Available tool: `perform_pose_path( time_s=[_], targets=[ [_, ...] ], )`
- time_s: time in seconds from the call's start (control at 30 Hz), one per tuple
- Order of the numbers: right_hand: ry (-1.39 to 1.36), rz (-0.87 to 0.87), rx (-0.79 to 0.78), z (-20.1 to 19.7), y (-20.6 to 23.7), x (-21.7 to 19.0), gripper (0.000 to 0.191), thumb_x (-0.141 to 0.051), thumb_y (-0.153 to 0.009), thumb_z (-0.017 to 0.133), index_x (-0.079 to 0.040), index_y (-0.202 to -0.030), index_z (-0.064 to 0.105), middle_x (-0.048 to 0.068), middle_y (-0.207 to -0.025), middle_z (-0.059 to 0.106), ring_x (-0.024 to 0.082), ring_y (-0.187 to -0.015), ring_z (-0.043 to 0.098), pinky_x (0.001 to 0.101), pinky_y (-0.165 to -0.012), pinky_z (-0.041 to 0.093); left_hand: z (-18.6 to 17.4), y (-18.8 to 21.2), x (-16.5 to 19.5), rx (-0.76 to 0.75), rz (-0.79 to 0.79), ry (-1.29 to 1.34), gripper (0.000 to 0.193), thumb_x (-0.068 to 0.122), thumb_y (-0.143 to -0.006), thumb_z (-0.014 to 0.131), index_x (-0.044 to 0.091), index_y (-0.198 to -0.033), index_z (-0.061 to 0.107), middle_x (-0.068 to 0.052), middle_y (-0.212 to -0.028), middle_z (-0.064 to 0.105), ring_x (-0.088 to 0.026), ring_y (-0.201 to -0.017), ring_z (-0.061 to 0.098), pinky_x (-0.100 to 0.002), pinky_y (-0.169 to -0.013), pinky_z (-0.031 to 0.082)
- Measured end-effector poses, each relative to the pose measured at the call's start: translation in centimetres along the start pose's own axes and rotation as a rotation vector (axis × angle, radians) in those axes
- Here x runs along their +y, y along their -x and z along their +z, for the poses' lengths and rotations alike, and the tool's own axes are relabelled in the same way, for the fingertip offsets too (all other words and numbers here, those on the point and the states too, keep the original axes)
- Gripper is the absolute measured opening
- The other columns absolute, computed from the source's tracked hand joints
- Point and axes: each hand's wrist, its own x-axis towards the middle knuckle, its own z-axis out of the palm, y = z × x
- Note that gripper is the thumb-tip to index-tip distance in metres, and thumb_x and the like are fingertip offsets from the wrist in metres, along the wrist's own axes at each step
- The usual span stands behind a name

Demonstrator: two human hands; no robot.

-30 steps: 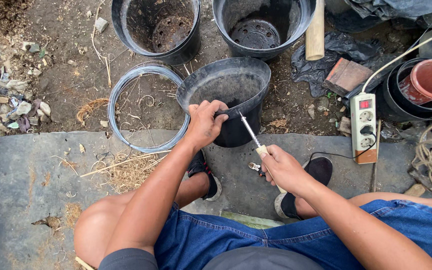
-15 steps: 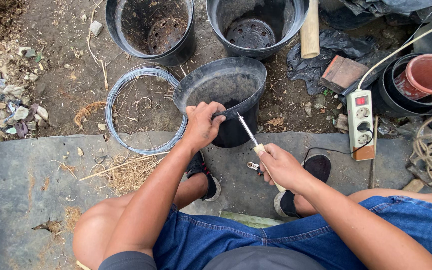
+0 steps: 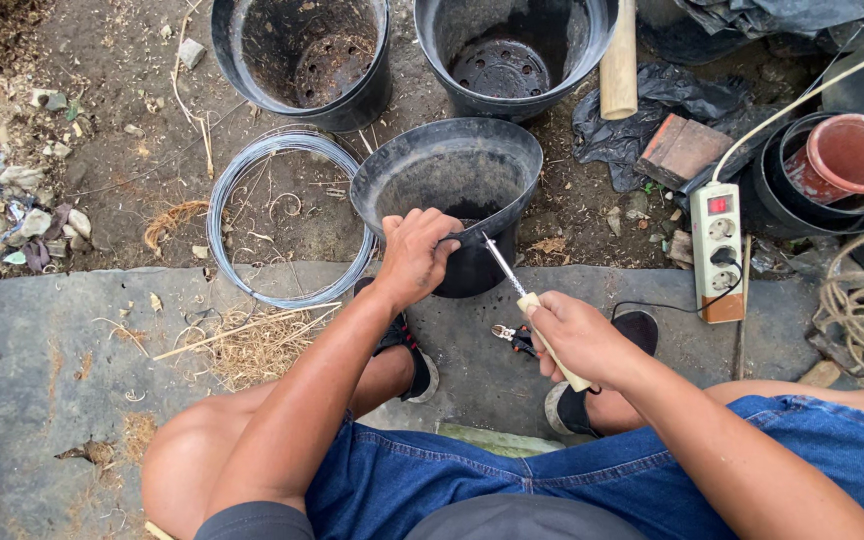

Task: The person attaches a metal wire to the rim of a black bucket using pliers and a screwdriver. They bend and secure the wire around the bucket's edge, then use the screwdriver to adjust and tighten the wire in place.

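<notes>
Hands (image 3: 417,255) unmoved: left grips pot (image 3: 452,175), right holds tool (image 3: 542,340).

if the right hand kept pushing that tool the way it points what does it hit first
The right hand aims its thin metal tool up and left at the near rim of the black pot, which the left hand grips. It would meet that rim first, seemingly already touching; depth is unclear.

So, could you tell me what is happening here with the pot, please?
A seated person grips the rim of a black plastic pot with the left hand. The right hand holds a pale-handled tool, its thin metal tip against the pot's near wall. A coil of wire lies beside the pot, and small pliers lie on the slab by the right hand.
</notes>
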Motion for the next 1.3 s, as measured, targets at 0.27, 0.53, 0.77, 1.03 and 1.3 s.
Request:
perform_pose_path(
  time_s=[0.27,0.53,0.77,1.03,1.3],
  targets=[
    [0.166,-0.026,0.048,-0.2,0.3,-0.6,0.034,-0.033,-0.101,0.047,-0.001,-0.096,0.057,0.008,-0.073,0.061,0.019,-0.050,0.064,0.0340,-0.044,0.052,-0.1,0.2,0.1,-0.001,0.030,-0.004,0.022,0.006,-0.085,0.073,0.016,-0.104,0.067,0.001,-0.092,0.057,-0.021,-0.092,0.057,-0.039,-0.083,0.030],
    [-0.442,0.065,-0.202,-1.7,-0.6,0.6,0.032,-0.028,-0.101,0.048,0.000,-0.107,0.061,0.010,-0.073,0.060,0.020,-0.047,0.060,0.0342,-0.040,0.049,0.0,0.6,-0.2,-0.014,0.051,-0.008,0.022,0.005,-0.086,0.072,0.016,-0.104,0.067,0.000,-0.092,0.057,-0.022,-0.093,0.057,-0.040,-0.084,0.030],
    [-0.182,0.025,-0.111,-0.9,-0.2,0.2,0.029,-0.030,-0.101,0.047,-0.003,-0.103,0.057,0.009,-0.076,0.061,0.020,-0.050,0.061,0.0367,-0.044,0.053,0.3,0.8,-0.2,-0.018,0.056,-0.010,0.021,0.004,-0.085,0.072,0.016,-0.101,0.066,0.000,-0.092,0.057,-0.022,-0.093,0.057,-0.040,-0.084,0.030],
    [0.750,-0.305,0.180,-0.3,0.6,1.5,0.029,-0.030,-0.101,0.050,0.000,-0.101,0.053,0.028,-0.087,0.070,0.048,-0.085,0.067,0.0567,-0.075,0.051,0.0,1.5,-0.1,-0.007,0.084,-0.032,0.018,0.004,-0.083,0.071,0.013,-0.097,0.063,-0.003,-0.093,0.058,-0.025,-0.094,0.057,-0.042,-0.084,0.033],
    [0.491,-0.382,0.612,-9.0,-2.7,3.1,0.030,-0.022,-0.099,0.059,0.002,-0.118,0.055,0.024,-0.092,0.068,0.037,-0.080,0.069,0.0510,-0.067,0.054,-5.2,2.0,-0.9,-0.263,0.125,-0.184,0.014,0.003,-0.080,0.068,0.012,-0.088,0.060,-0.002,-0.087,0.061,-0.025,-0.092,0.059,-0.041,-0.082,0.037]
  ],
)
